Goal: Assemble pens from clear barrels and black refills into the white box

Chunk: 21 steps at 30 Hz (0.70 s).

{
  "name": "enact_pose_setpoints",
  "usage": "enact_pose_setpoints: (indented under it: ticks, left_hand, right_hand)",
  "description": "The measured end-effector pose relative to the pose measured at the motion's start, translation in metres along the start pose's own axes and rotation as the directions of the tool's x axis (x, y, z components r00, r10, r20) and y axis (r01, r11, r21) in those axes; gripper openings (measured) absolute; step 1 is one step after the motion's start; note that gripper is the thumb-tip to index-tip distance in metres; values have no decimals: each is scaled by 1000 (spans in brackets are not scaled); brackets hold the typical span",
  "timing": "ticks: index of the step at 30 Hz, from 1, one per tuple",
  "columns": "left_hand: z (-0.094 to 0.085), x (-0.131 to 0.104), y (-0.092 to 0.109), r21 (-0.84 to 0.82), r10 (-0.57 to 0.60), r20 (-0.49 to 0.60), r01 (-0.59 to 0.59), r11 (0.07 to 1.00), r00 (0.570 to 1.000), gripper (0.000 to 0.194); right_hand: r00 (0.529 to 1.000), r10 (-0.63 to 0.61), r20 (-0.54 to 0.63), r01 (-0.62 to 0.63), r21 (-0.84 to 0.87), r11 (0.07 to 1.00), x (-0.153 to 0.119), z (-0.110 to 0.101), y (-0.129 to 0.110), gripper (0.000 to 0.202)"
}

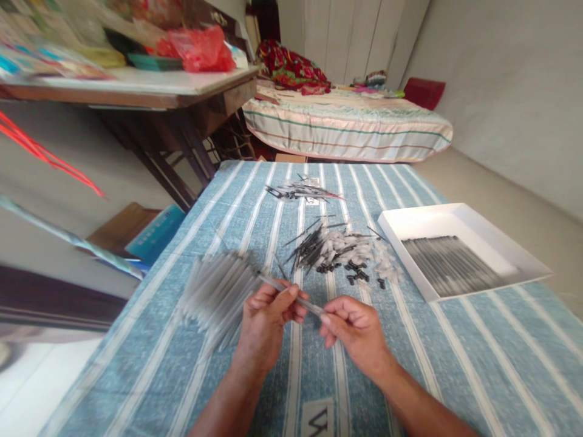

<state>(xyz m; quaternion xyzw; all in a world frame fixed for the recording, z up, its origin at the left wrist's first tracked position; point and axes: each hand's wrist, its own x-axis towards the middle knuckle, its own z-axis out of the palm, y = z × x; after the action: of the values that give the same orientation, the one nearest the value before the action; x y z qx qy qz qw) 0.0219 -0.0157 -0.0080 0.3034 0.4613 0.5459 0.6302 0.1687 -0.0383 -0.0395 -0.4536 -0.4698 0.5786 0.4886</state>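
Observation:
Between my two hands runs a thin grey tube (273, 282), slanting down to the right. My left hand (271, 315) pinches it near its middle, and the fingertips of my right hand (353, 331) close on its lower right end. A pile of similar grey tubes (218, 291) lies just left of my left hand. Beyond my hands is a loose heap of clear and white small parts (346, 246), with thin dark sticks (307, 249) at its left and small black caps (357, 272) along its near edge.
At the right a white box (464, 215) holds a row of dark grey pens or tubes (450, 261). More thin pieces (303, 192) lie farther back on the striped cloth (255, 388). A cluttered desk (182, 88) stands at the upper left, with a bed (350, 124) behind.

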Motion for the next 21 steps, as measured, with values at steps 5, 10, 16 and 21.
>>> enact_pose_setpoints:
  ticks: [5,10,16,21]
  left_hand:
    - [4,0,-4,0,10,-13,-10,1000,1000,8]
    - [8,0,-6,-2,14,-24,-14,1000,1000,8]
    - [7,0,1,50,24,-22,-23,998,999,7]
    - [8,3,6,146,-29,1,28,989,1000,14]
  right_hand:
    - [999,-32,-37,31,-21,999,1,-1,3,18]
    - [999,-37,-35,35,-52,998,1,-2,7,19]
    - [993,-87,76,102,-231,967,6,-6,-6,18]
    - [910,-310,275,413,-672,615,12,-13,-28,17]
